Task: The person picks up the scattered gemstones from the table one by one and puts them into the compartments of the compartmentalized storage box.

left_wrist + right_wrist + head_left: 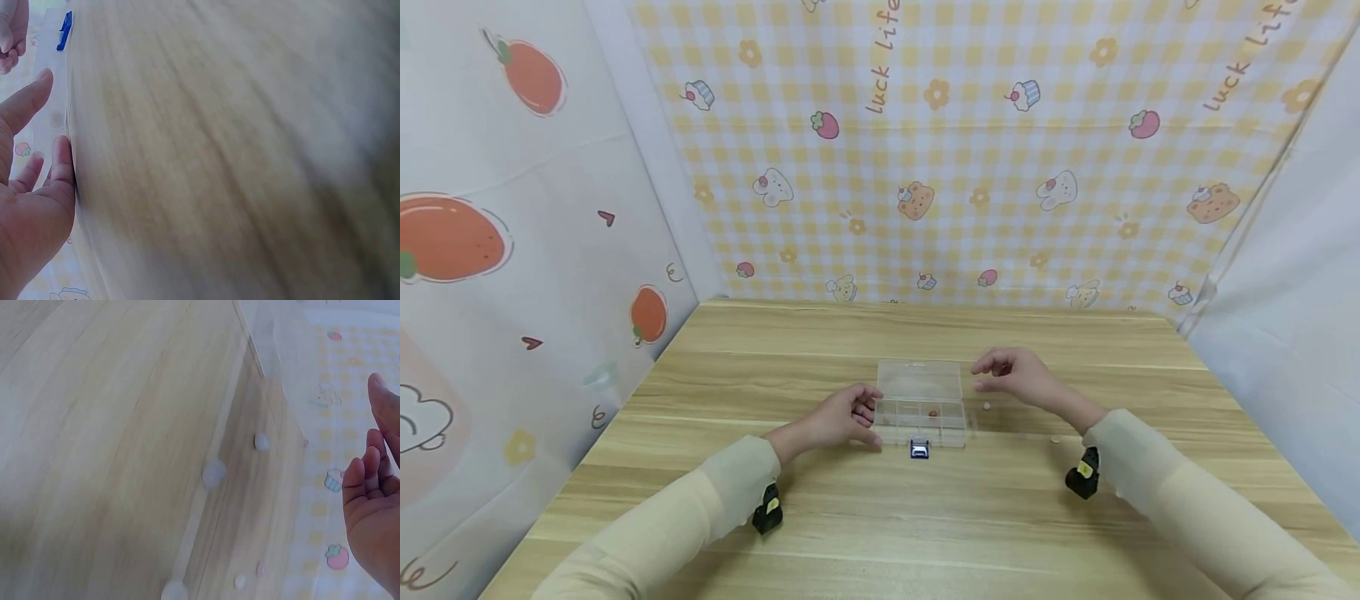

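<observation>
Closest to you is the blue latch (919, 450) on the front of that clear divided box (953, 437), mid-table (865, 533). Looks light, stiff, kinda slick, maybe brittle, so I'd hold it low by the end walls. Your left hand (835, 421) is at its left end, thumb and fingers spread, not really gripping. Small white bits (987, 407) lie loose off the right side, easy to knock. Past them your right hand (1018, 377) hovers, fingers loosely curved, seemingly empty. Thin open lid (919, 379) behind, so mind the hinge.
</observation>
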Demonstrator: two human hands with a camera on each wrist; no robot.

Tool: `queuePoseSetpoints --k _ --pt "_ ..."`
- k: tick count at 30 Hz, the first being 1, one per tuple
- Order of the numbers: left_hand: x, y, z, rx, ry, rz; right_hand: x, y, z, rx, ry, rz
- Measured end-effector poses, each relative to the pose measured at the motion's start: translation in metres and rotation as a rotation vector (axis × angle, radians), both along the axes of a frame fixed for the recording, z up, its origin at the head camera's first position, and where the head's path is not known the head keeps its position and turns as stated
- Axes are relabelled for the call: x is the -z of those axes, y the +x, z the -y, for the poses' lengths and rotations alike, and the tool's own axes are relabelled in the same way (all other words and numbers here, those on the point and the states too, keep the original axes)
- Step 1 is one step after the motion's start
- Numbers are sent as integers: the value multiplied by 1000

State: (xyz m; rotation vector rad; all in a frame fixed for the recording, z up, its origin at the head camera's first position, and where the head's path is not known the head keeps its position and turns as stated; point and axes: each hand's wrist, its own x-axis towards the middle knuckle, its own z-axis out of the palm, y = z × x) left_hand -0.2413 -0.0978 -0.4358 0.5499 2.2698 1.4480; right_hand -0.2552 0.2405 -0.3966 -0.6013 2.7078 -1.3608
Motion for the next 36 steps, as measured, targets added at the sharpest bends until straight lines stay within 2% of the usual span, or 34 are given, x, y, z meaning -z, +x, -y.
queuePoseSetpoints --k 12,27,36 --pt "1 -1 0 -1 2 -8 -8 16 -37 79 -43 73" --pt "0 0 1 4 0 -4 11 38 -74 112 -66 114" --pt "-1 0 1 8 -2 -10 22 46 -90 92 -63 131"
